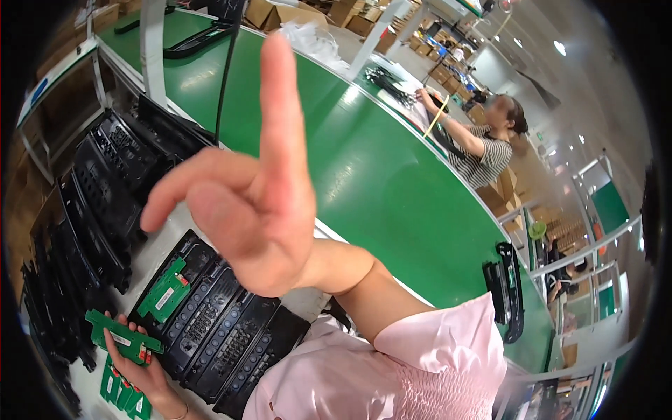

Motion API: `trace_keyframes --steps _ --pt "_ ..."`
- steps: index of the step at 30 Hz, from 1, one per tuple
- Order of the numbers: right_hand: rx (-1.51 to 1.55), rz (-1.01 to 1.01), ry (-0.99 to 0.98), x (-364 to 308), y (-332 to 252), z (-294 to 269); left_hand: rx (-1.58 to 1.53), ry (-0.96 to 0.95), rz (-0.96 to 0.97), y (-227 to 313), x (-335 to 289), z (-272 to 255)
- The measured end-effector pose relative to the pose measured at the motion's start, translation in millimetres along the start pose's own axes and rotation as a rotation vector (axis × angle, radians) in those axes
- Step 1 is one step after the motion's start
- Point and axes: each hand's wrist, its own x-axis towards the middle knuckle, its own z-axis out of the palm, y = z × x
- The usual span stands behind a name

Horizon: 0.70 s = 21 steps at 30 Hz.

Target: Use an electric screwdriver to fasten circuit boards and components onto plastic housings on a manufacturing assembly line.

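My left hand [144,371] holds a green circuit board [112,333] with a white label and red connectors, its fingers around the edge. Several more green boards [126,400] lie just below that hand. Another circuit board [165,294] rests on black plastic panels [222,344] laid side by side, which bear rows of round fittings. Close to the camera, my right hand [260,217] is raised with one finger stretched upward and others apart and bent to the left. Nothing shows in it, and it hides part of the panels and green surface.
A long green work surface [392,203] runs diagonally behind my right hand. Black parts lie at its right end [514,294] and far left [199,40]. Stacked black panels [91,189] fill the left side. A co-worker [483,150] handles dark cables across the surface. A black cord [225,91] hangs down.
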Motion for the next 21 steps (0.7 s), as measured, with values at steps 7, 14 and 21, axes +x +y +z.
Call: trace_keyframes --steps 7,14,21 --pt "-0.153 -0.024 -0.475 -11 25 11 -0.015 0.117 -0.040 7 -1 4" --pt "-0.377 0.274 -1.139 -81 84 12 -0.105 -0.014 -0.011 7 8 2" --pt "-0.415 0.206 -1.371 -110 85 4 -0.109 0.015 -0.030 6 3 -6"
